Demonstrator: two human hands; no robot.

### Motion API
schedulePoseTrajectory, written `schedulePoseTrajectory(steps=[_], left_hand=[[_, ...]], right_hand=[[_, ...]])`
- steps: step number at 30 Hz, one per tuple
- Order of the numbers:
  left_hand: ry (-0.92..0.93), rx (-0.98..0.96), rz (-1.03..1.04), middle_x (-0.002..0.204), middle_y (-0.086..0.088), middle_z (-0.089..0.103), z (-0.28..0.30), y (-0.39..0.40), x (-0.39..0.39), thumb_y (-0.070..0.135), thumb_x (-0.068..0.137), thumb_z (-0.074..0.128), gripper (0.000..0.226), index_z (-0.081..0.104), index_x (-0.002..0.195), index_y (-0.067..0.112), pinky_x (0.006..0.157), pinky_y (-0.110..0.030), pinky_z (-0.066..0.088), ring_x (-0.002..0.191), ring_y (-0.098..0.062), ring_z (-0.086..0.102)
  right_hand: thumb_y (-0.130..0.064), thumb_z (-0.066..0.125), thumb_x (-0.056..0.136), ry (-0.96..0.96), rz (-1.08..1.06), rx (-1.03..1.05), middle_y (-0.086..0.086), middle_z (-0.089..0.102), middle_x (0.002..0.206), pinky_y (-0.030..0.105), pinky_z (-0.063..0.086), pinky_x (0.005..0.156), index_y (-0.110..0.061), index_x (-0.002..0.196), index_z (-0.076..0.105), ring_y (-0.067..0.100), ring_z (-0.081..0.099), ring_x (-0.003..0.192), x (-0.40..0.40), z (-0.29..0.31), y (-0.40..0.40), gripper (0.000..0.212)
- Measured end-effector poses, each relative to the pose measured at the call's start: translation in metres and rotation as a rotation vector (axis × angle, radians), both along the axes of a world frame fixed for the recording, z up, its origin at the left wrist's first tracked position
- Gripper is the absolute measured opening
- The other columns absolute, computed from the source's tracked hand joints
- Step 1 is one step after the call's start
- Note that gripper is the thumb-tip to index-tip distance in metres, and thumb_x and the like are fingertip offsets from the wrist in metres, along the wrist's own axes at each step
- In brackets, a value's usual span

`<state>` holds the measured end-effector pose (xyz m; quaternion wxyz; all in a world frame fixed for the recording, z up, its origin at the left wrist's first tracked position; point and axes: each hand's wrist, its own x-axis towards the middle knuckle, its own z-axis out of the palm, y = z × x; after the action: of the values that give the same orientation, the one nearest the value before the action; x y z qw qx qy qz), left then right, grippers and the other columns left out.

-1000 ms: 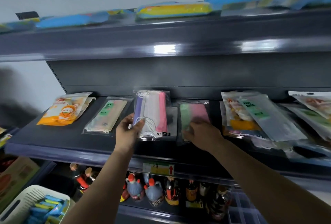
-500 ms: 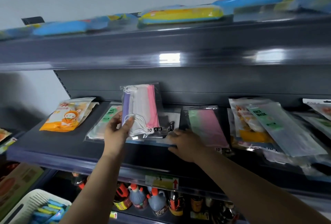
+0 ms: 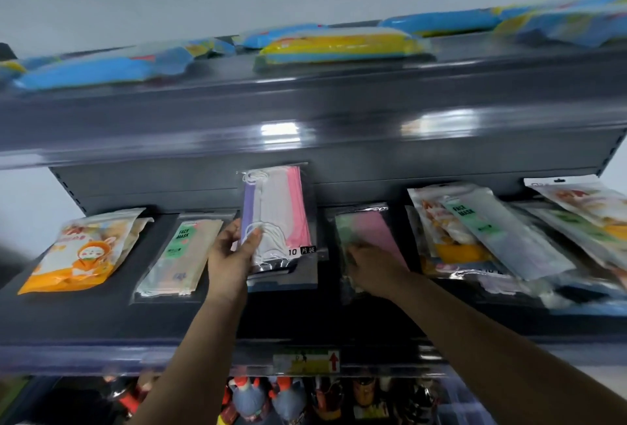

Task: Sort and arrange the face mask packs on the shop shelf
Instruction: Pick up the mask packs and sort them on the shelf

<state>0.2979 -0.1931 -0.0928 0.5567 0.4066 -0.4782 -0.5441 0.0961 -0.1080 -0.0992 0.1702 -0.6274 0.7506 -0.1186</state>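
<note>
One clear mask pack (image 3: 276,214) stands tilted up above the shelf (image 3: 101,319), pinched by the left hand (image 3: 230,255). The right hand (image 3: 371,268) presses a green-pink pack (image 3: 366,231) beside it. Two packs lie left of the hands; the overlapping heap (image 3: 502,231) to the right is too blurred to count.

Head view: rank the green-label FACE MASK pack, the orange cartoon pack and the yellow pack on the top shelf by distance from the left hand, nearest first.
From the left hand:
1. Green-label FACE MASK pack, just left.
2. Orange cartoon pack, far left, same shelf.
3. Yellow pack, top shelf.
</note>
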Motion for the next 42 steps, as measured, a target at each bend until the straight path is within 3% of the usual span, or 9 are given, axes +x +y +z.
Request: schedulePoseTrajectory(steps=[3, 6, 11, 14, 16, 22, 28, 33, 42], left_hand=[[0.014, 0.018, -0.007, 0.102, -0.016, 0.067, 0.003, 0.004, -0.01, 0.003, 0.085, 0.065, 0.025, 0.061, 0.111, 0.002, 0.082, -0.032, 0.053, 0.091, -0.025, 0.062], [-0.03, 0.039, -0.016, 0.105, -0.016, 0.068, 0.003, 0.004, -0.017, 0.006, 0.085, 0.067, 0.025, 0.063, 0.109, 0.005, 0.088, -0.044, 0.05, 0.093, -0.026, 0.062], [-0.072, 0.038, -0.052, 0.093, -0.009, 0.066, 0.003, 0.017, -0.039, 0.003, 0.085, 0.066, 0.024, 0.061, 0.108, 0.003, 0.061, -0.017, 0.053, 0.082, -0.019, 0.06], [-0.161, 0.029, -0.099, 0.08, -0.002, 0.063, 0.002, 0.03, -0.058, 0.006, 0.085, 0.067, 0.009, 0.061, 0.092, 0.006, 0.064, -0.016, 0.048, 0.07, -0.007, 0.059], [-0.335, -0.016, -0.095, 0.07, -0.002, 0.059, -0.002, 0.035, -0.066, 0.014, 0.088, 0.065, 0.011, 0.059, 0.08, 0.009, 0.067, -0.024, 0.043, 0.066, -0.018, 0.061], [-0.98, -0.184, -0.163, 0.106, -0.025, 0.064, -0.004, 0.054, -0.072, 0.032, 0.093, 0.054, 0.038, 0.052, 0.118, 0.002, 0.078, -0.038, 0.045, 0.1, -0.04, 0.061], [-1.129, -0.368, -0.278, 0.106, -0.017, 0.068, -0.003, 0.076, -0.067, 0.038, 0.088, 0.044, 0.043, 0.06, 0.116, 0.01, 0.078, -0.033, 0.045, 0.1, -0.036, 0.063], [-1.266, -0.48, -0.248, 0.109, -0.01, 0.068, -0.005, 0.07, -0.065, 0.055, 0.082, 0.028, 0.057, 0.06, 0.115, 0.021, 0.088, -0.035, 0.048, 0.104, -0.031, 0.061], [-1.401, -0.727, -0.308, 0.142, -0.004, 0.045, 0.034, 0.077, -0.109, 0.038, 0.094, 0.043, 0.05, 0.038, 0.14, 0.018, 0.103, -0.035, 0.033, 0.128, -0.026, 0.043]], right_hand=[[-0.009, 0.044, 0.094, -0.073, 0.006, 0.002, 0.024, 0.059, 0.117, 0.026, 0.038, 0.077, -0.012, 0.081, 0.052, 0.031, 0.058, 0.107, 0.011, 0.001, -0.01, 0.016], [-0.003, 0.04, 0.094, -0.236, -0.142, -0.118, 0.023, 0.056, 0.125, 0.025, 0.04, 0.081, -0.001, 0.126, 0.049, 0.032, 0.056, 0.112, 0.006, 0.01, -0.013, 0.033], [-0.026, 0.043, 0.099, -0.672, -0.287, -0.43, 0.009, 0.05, 0.139, 0.017, 0.032, 0.093, -0.012, 0.139, 0.043, 0.021, 0.05, 0.124, -0.008, 0.042, 0.006, 0.042], [-0.033, 0.057, 0.091, -0.493, -0.187, -0.357, 0.004, 0.055, 0.133, 0.02, 0.035, 0.095, -0.014, 0.136, 0.047, 0.019, 0.052, 0.122, -0.011, 0.045, 0.017, 0.05], [-0.034, 0.065, 0.086, -0.333, -0.133, -0.296, 0.006, 0.054, 0.132, 0.023, 0.037, 0.097, -0.011, 0.134, 0.047, 0.02, 0.053, 0.12, -0.013, 0.038, 0.022, 0.056], [-0.032, 0.054, 0.089, -0.04, -0.095, -0.199, 0.015, 0.044, 0.135, 0.028, 0.035, 0.102, -0.004, 0.122, 0.052, 0.028, 0.041, 0.128, -0.025, 0.014, 0.031, 0.043], [-0.033, 0.055, 0.089, -0.015, -0.059, -0.126, 0.015, 0.055, 0.122, 0.027, 0.04, 0.087, -0.005, 0.109, 0.056, 0.028, 0.052, 0.114, -0.025, 0.007, 0.039, 0.034], [-0.037, 0.054, 0.089, 0.087, -0.069, -0.168, 0.011, 0.057, 0.124, 0.031, 0.044, 0.09, -0.011, 0.119, 0.054, 0.027, 0.051, 0.116, -0.023, 0.014, 0.047, 0.04], [-0.033, 0.05, 0.089, 0.328, -0.282, -0.287, 0.005, 0.041, 0.145, 0.033, 0.033, 0.104, -0.019, 0.14, 0.038, 0.025, 0.034, 0.136, -0.044, 0.061, 0.095, 0.055]])
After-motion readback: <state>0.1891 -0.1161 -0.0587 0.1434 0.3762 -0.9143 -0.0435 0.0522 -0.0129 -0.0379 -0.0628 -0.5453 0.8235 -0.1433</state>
